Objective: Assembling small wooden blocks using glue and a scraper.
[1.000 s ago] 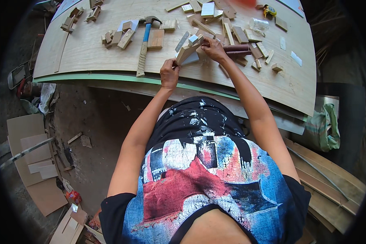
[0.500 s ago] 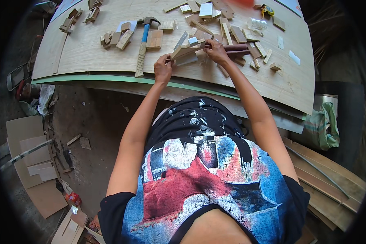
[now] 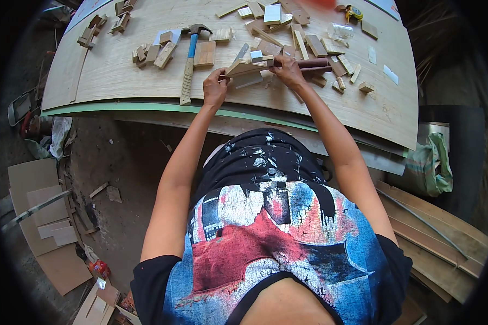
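Blue, red and white print covers the shirt (image 3: pixel 276 244) at the bottom of the frame. Above centre, the left hand (image 3: pixel 215 89) has its grip pinched together on the left end of a pale wooden piece (image 3: pixel 243 67), held over the counter (image 3: pixel 135 84). The right hand (image 3: pixel 289 71) is at the piece's right end; its fingers hide the contact, so I cannot tell whether that grip is clamped. A slack hold there could let the piece twist. On it sits a small white-topped block (image 3: pixel 256 56), which, if unfastened, could slide off under a tilt. Left of centre lies a claw hammer (image 3: pixel 189 65); a leftward swing of the wrist might knock it. Toward the upper right, crowded wood offcuts (image 3: pixel 316 46) near a clear jar (image 3: pixel 339 32) could tip it if jostled.
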Action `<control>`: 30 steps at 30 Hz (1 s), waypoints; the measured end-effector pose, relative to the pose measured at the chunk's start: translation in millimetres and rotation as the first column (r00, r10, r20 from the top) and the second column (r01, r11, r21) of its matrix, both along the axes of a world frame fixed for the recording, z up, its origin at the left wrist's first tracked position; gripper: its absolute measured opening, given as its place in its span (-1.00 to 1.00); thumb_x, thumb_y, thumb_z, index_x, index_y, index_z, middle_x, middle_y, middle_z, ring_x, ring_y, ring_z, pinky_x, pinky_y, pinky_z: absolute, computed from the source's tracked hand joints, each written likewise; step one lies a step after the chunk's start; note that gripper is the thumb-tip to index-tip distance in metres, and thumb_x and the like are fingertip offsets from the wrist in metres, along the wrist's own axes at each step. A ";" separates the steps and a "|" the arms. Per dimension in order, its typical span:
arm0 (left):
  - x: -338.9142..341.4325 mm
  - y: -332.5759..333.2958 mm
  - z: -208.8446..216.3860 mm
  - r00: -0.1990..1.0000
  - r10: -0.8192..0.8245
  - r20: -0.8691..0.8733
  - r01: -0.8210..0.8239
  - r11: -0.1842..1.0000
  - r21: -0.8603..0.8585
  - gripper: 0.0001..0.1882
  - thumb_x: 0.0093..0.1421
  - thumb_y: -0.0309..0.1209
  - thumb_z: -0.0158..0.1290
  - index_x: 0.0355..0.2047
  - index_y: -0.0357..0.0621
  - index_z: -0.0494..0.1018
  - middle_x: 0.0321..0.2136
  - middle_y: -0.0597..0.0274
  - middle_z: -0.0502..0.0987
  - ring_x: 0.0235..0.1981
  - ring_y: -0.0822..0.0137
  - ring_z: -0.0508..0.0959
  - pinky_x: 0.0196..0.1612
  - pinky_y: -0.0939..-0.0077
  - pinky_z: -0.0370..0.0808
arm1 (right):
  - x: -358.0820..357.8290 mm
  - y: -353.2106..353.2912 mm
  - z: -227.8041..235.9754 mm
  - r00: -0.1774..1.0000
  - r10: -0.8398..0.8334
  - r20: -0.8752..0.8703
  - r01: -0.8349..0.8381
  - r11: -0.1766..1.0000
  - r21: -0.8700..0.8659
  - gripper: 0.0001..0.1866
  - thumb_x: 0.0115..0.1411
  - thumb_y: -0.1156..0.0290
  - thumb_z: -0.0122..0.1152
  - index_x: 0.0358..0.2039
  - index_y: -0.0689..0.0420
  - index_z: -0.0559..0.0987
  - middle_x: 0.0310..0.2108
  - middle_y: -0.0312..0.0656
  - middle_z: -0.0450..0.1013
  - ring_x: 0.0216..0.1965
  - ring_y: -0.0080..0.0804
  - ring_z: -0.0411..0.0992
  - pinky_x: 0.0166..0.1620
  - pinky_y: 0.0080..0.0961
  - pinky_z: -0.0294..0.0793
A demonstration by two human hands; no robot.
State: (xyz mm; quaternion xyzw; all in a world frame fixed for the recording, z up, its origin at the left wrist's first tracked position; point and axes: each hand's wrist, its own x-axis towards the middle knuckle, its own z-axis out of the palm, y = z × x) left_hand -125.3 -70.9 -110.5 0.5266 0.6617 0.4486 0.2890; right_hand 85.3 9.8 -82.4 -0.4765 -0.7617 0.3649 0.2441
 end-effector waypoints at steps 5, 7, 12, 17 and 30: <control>0.0 2.8 0.4 0.998 -0.061 0.009 0.061 0.998 -0.004 -0.57 -0.10 -0.63 0.00 -0.15 -0.12 0.37 -0.32 0.14 0.47 -0.36 0.35 0.50 -0.30 0.55 0.43 | 4.2 2.9 -11.3 1.000 -0.013 0.029 0.011 0.999 0.051 -0.76 -0.11 0.40 0.14 -0.36 0.17 0.50 -0.40 -0.08 0.45 -0.35 -0.27 0.42 -0.26 -0.48 0.35; -2.4 4.2 -2.6 0.998 -0.065 0.012 0.065 0.998 -0.024 -0.55 -0.10 -0.61 0.01 -0.12 -0.10 0.35 -0.29 0.11 0.45 -0.32 0.34 0.48 -0.29 0.55 0.42 | 2.7 3.2 -10.6 0.999 -0.007 0.033 0.006 0.999 0.032 -0.75 -0.11 0.41 0.13 -0.35 0.19 0.50 -0.39 -0.05 0.44 -0.33 -0.24 0.41 -0.24 -0.48 0.34; -5.2 6.6 -5.9 0.999 -0.041 0.011 0.040 0.998 0.041 -0.63 -0.10 -0.58 0.03 -0.20 -0.15 0.40 -0.39 0.15 0.50 -0.38 0.34 0.50 -0.31 0.56 0.42 | 1.4 4.8 -14.7 0.998 -0.038 0.048 0.036 0.998 0.042 -0.72 -0.11 0.41 0.13 -0.31 0.18 0.49 -0.35 -0.03 0.43 -0.28 -0.21 0.40 -0.19 -0.47 0.33; -3.1 -1.9 4.5 0.999 -0.053 -0.004 0.053 0.997 -0.055 -0.71 -0.06 -0.56 0.03 -0.25 -0.19 0.43 -0.40 0.18 0.52 -0.34 0.42 0.50 -0.29 0.62 0.39 | -0.7 5.8 -14.8 0.998 -0.050 0.041 0.048 0.997 0.055 -0.71 -0.09 0.40 0.11 -0.29 0.16 0.50 -0.32 -0.02 0.42 -0.26 -0.18 0.39 -0.17 -0.45 0.33; -4.2 7.8 0.8 0.979 -0.199 0.046 0.199 0.980 0.005 -0.56 -0.13 -0.57 0.00 -0.15 -0.06 0.38 -0.40 0.18 0.51 -0.43 0.41 0.49 -0.33 0.59 0.40 | -5.7 9.2 -16.1 0.997 -0.035 0.062 0.033 0.999 0.037 -0.71 -0.10 0.42 0.11 -0.27 0.09 0.49 -0.35 -0.04 0.44 -0.28 -0.17 0.40 -0.20 -0.43 0.35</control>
